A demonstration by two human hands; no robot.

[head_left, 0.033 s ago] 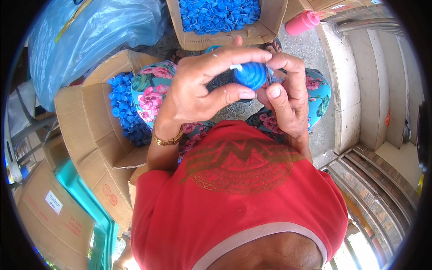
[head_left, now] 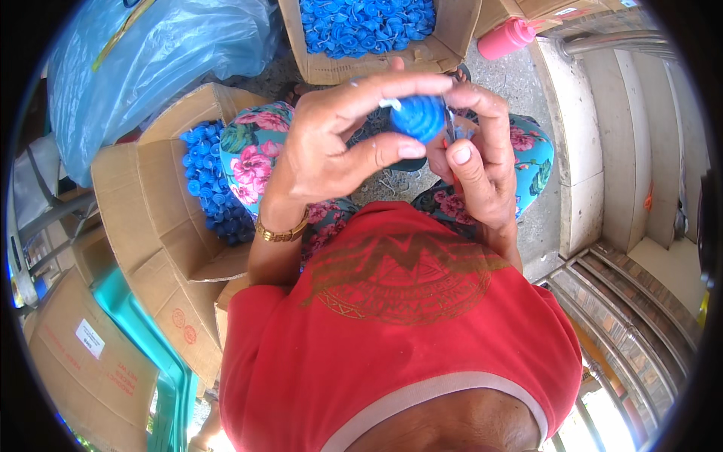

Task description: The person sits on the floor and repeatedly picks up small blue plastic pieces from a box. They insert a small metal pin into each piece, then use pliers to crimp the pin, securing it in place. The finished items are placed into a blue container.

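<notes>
Above my lap, my left hand (head_left: 331, 139) pinches a round, ridged blue candle (head_left: 416, 119) between its thumb and fingers. A short white wick sticks out of the candle on the left side. My right hand (head_left: 486, 154) is closed at the candle's right side, its thumb and index finger curled. Between these fingers is a thin tool with an orange-red part (head_left: 455, 177); its full shape is hidden. Small pale-blue shavings (head_left: 461, 132) show by the right fingertips, touching the candle's edge.
A cardboard box (head_left: 324, 71) full of blue pieces stands ahead. Another open carton (head_left: 162, 200) at my left holds several more. Blue plastic sheeting (head_left: 166, 83) lies far left, a pink bottle (head_left: 506, 39) far right. Metal rails (head_left: 617, 324) run at right.
The candle has turned a little in my left fingers and shifted slightly left. The orange-red part of the tool now shows between my right fingers.
</notes>
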